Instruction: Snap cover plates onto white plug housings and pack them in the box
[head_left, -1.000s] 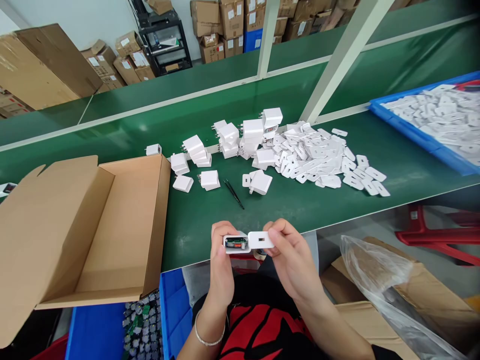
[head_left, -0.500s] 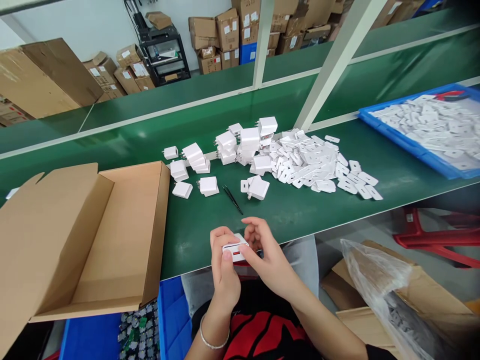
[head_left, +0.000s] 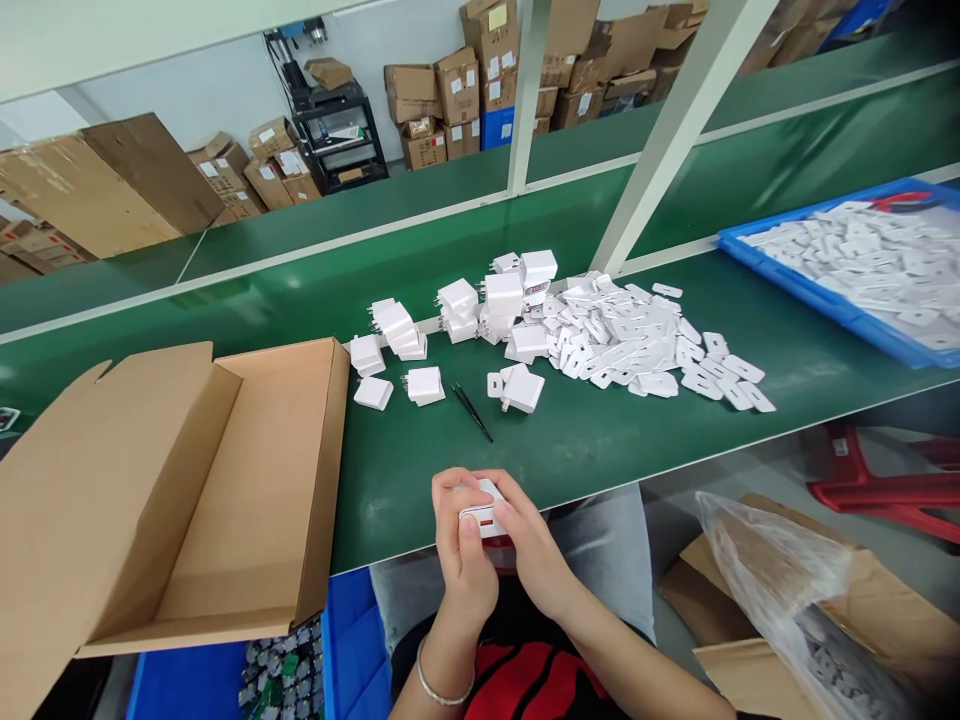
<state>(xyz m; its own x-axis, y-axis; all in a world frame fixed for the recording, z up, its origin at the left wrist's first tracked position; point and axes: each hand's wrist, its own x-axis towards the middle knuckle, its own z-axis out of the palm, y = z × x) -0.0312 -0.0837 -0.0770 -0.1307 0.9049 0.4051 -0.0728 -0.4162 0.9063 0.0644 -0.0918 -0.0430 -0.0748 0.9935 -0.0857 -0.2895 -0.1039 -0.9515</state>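
A white charger (head_left: 486, 518) with a red port on its end is gripped between both hands, just above the front edge of the green bench (head_left: 390, 500). My left hand (head_left: 463, 545) wraps its left side, thumb against the port face. On the other side my right hand (head_left: 529, 540) closes round it, thumb pressed near the port; its fingertips are partly hidden. Beyond the hands lie black tweezers (head_left: 472, 412). A charger (head_left: 523, 390) rests on a flat piece to their right, and another charger (head_left: 424, 385) lies left of them.
Stacked chargers (head_left: 501, 297) stand along the bench back beside a heap of flat white plates (head_left: 622, 330). More plates fill a blue tray (head_left: 832, 300) at right. An open cardboard box (head_left: 319, 500) sits at left. Below the bench are a blue bin (head_left: 352, 640) and a plastic-lined carton (head_left: 750, 640).
My right hand has closed in on the charger, its fingers now wrapped round where they were raised apart. The left hand keeps its hold. The whole view has shifted slightly.
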